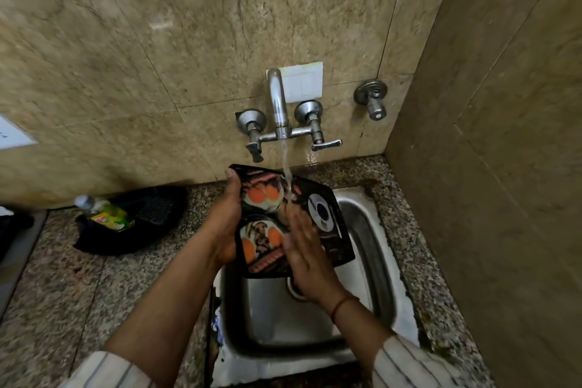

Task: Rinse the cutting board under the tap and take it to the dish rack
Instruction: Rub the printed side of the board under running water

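Left hand (225,224) grip closed; right hand (307,258) flat, fingers extended.

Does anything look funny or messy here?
A little. Water runs down the wall tile beside the right tap handle, away from the main stream hitting the cutting board. The counter edge around the sink looks chipped and ragged. A green bottle lies tipped in a black tray.

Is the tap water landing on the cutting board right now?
Yes, the stream from the tap lands on the upper part of the cutting board, held over the sink.
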